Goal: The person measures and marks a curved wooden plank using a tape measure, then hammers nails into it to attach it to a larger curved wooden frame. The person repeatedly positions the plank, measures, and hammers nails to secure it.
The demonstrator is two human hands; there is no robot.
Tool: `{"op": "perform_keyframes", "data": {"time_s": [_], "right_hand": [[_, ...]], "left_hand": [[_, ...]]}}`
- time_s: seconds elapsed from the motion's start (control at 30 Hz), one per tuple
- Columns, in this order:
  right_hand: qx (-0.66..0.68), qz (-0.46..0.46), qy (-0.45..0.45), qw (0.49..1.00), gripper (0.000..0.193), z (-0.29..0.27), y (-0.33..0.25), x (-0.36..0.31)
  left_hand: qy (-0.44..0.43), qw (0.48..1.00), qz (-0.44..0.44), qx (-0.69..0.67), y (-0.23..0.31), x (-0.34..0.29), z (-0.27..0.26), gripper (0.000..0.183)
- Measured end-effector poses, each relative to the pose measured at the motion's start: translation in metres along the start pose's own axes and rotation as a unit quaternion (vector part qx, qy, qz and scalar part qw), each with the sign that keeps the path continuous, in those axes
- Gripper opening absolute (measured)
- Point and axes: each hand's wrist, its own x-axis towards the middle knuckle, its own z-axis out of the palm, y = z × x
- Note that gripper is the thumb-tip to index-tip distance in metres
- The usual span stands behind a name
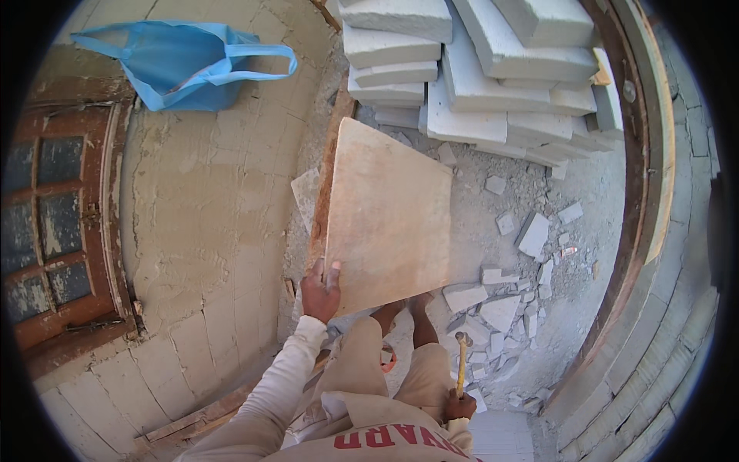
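A large tan flat board (389, 219) tilts in front of my legs, its far end close to the stacked blocks. My left hand (319, 291) is closed on the board's near left edge, the thumb lying over its face. Down by my right knee, my right hand (459, 406) is wrapped round the yellow handle of a hammer (462, 362). The hammer stands upright, head up, apart from the board. Along the board's left side runs a brown wooden plank (327, 177), partly hidden behind it.
Pale blocks (493, 69) are piled at the far end. Broken pieces (500, 312) and rubble cover the floor to my right. A light blue bag (185, 65) is at the far left, above a paned wooden window (61, 223). A wooden frame (631, 154) stands at the right.
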Motion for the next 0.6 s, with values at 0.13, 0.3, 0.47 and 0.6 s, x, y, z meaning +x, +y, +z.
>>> {"op": "perform_keyframes", "data": {"time_s": [0.13, 0.3, 0.47, 0.6], "right_hand": [[-0.041, -0.026, 0.042, 0.998, 0.050, -0.002, 0.047, 0.039], [-0.063, 0.044, 0.027, 0.997, 0.053, -0.052, 0.045, 0.045], [-0.087, 0.112, 0.029, 0.990, 0.063, -0.046, 0.073, 0.054], [-0.148, 0.123, 0.047, 0.980, 0.071, -0.015, 0.170, 0.102]], "left_hand": [[0.054, 0.993, 0.032, 0.103, -0.016, 0.018, -0.089, 0.032], [0.083, 0.982, 0.021, 0.171, 0.002, 0.081, -0.132, 0.033], [0.114, 0.969, 0.061, 0.210, 0.015, 0.170, -0.147, 0.024], [0.151, 0.955, 0.050, 0.249, -0.014, 0.240, -0.142, 0.023]]}}
